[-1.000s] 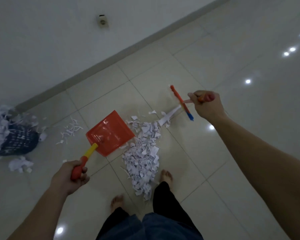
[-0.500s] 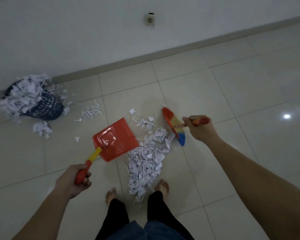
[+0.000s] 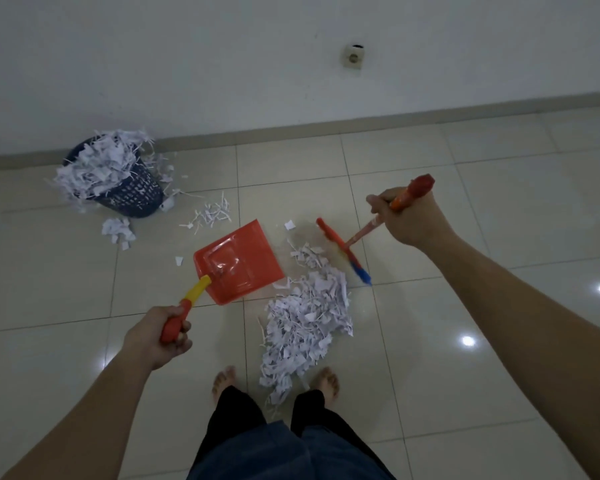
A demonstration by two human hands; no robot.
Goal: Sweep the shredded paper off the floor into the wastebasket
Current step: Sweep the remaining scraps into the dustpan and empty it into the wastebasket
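A: Tiles (image 3: 499, 393), pale and glossy, nearest of all, with lamp glints to the right. Two bare feet stand at the near middle, and the paper pile (image 3: 305, 327) lies on the floor between and just beyond them.

B: And the hands?

A: Well apart. The left hand (image 3: 156, 336) is curled tight round the red-and-yellow grip of the dustpan (image 3: 239, 261); the pan's right edge sits just beside the pile. The right hand (image 3: 407, 216) is wrapped round the handle of the brush (image 3: 343, 251), whose head is at the far right edge of the pile; whether its bristles touch the floor I cannot tell.

B: Farther out?

A: Loose scraps (image 3: 212, 214) beyond the pan, a small clump (image 3: 118, 230) to their left. Then the basket (image 3: 125, 188), far left, near the wall, heaped with shreds that spill over its rim.

B: Open floor?

A: Bare tile runs to the right and far right of the brush, and to the near left of the pan. A grey skirting (image 3: 395, 123) closes the far side under a white wall (image 3: 187, 64) with one socket (image 3: 353, 57).
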